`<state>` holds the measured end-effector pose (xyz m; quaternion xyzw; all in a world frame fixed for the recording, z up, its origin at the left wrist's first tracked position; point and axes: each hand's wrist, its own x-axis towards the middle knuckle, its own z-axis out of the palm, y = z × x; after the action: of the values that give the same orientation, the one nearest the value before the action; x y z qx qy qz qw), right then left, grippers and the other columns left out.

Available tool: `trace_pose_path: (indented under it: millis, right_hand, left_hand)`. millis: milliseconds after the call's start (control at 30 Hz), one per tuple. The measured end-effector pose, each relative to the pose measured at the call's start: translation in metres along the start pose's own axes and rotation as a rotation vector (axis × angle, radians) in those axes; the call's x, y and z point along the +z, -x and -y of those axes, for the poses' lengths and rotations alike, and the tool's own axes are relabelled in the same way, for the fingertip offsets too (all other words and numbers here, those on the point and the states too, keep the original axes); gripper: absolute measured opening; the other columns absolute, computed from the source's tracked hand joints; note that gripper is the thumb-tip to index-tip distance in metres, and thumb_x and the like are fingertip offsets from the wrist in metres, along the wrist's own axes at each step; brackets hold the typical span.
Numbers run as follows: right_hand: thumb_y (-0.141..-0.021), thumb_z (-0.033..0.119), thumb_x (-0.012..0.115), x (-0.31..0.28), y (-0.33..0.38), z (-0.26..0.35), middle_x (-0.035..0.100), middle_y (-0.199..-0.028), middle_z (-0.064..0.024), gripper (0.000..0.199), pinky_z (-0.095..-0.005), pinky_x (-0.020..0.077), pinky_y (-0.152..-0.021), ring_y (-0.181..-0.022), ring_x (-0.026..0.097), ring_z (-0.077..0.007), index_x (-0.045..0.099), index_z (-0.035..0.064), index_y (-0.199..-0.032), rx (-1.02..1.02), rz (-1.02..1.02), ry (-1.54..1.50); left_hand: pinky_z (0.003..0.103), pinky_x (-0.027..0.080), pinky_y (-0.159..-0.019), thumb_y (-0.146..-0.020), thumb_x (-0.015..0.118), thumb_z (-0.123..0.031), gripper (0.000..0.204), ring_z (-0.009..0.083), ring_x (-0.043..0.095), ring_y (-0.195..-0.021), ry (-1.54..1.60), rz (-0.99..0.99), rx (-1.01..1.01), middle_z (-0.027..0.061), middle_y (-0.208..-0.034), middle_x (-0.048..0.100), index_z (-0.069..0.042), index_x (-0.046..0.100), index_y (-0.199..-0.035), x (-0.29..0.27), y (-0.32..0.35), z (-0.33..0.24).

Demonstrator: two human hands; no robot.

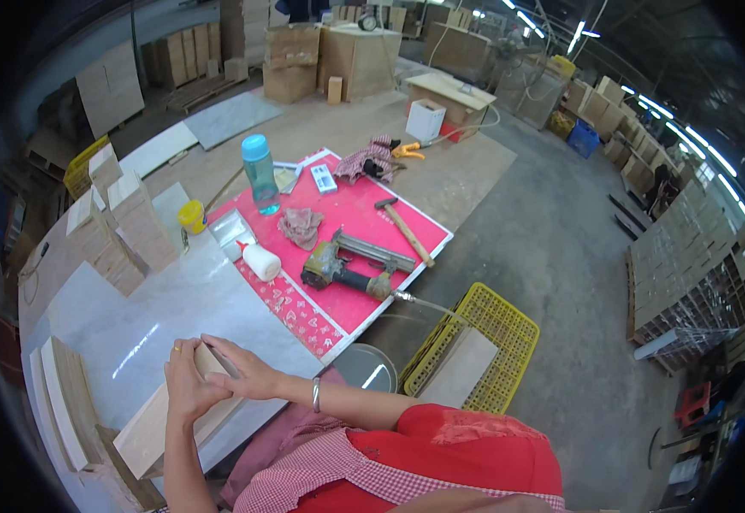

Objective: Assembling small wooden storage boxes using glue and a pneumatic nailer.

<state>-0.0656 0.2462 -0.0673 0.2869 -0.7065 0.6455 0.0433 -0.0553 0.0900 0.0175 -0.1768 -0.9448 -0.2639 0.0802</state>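
While I stood at the bench, this was how things lay, biggest first.

Worktable (pixel 133 333): pale, marble-patterned top, running from my body up toward the far left.
Red mat (pixel 351 214): spread over the right part of the table, with a patterned border at its near edge.
Yellow crate (pixel 509 329): on the floor to my right, just beside the table, a flat board lying in it.
Stacked wooden blocks (pixel 137 227): piled at the left of the table, well apart from my hands.
Wooden board (pixel 154 427): long and pale, lying slantwise at the near edge of the table, its upper end under my hands.
Nail gun (pixel 347 269): lay on the mat, its hose trailing off the table's right edge.
Hammer (pixel 405 227): on the mat beyond the nail gun.
Blue bottle (pixel 261 175): upright at the mat's far left.
Glue bottle (pixel 261 261): white, on its side near the mat's left edge.
My left hand (pixel 186 385): fingers closed around the board's upper end.
My right hand (pixel 240 368): pressed onto the same end, touching my left hand, fingers curled over the board.
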Motion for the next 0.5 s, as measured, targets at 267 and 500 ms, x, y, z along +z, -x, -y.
trace_pose_path:
  millis: [267,500]
  right_hand:
    - [-0.094,0.034,0.064,-0.004,0.012,0.041,0.038,-0.148,-0.0273,0.079,-0.041,0.0401,-0.109,-0.135,0.045,-0.0373,0.025,-0.005,-0.151,0.066,0.036,-0.125]
    - [-0.094,0.032,0.065,-0.012,0.035,0.043,0.041,-0.15,-0.0242,0.077,-0.0415,0.0371,-0.111,-0.137,0.044,-0.0345,0.027,-0.0006,-0.152,0.071,0.044,-0.049]
  left_hand:
    - [0.044,0.04,-0.09,-0.043,0.088,-0.031,0.087,0.0327,0.055,-0.107,0.034,0.046,-0.125,0.0118,-0.112,0.055,-0.001,0.057,-0.118,0.0,-0.001,-0.001]
    - [0.045,0.042,-0.089,-0.044,0.086,-0.035,0.086,0.0327,0.055,-0.108,0.002,0.04,-0.136,0.0129,-0.112,0.055,0.0,0.057,-0.117,0.003,-0.004,0.001]
